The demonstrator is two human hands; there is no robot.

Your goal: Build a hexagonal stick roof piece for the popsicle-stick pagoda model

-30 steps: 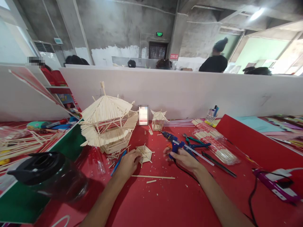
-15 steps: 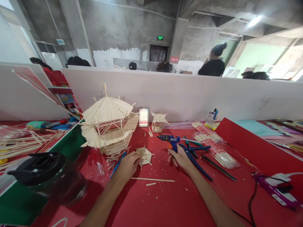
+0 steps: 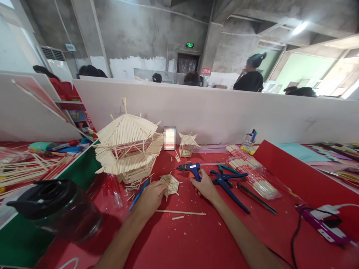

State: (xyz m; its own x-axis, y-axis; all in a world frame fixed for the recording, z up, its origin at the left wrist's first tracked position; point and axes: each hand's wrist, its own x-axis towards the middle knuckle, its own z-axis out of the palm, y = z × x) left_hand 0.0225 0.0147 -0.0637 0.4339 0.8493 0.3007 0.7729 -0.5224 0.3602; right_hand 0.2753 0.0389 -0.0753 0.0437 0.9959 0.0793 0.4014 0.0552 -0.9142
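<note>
My right hand [image 3: 204, 185] is closed round the handle of a blue glue gun [image 3: 193, 167], whose nozzle points left above the red table. A clear glue stick juts from the gun's rear. My left hand [image 3: 153, 194] grips the left edge of a small hexagonal stick frame [image 3: 171, 185], patterned like a web and lying flat. Behind that hand stands a large stick pavilion [image 3: 127, 129] with a two-tiered roof. Further back is a small stick pavilion [image 3: 187, 144]. A blue pen [image 3: 139, 194] lies beside my left hand. One long stick [image 3: 182, 212] rests in front of the frame.
Blue cutting pliers [image 3: 231, 188], dark tweezers [image 3: 257, 198] and bagged sticks [image 3: 256, 173] lie to the right. A purple power strip [image 3: 319, 226] with a cord sits near the right edge. At the left stands a dark bottle [image 3: 58, 209]. A white partition [image 3: 224, 112] runs behind.
My right hand has brought the glue gun left, away from the pliers and closer to the hexagonal frame. My left hand stays at the frame.
</note>
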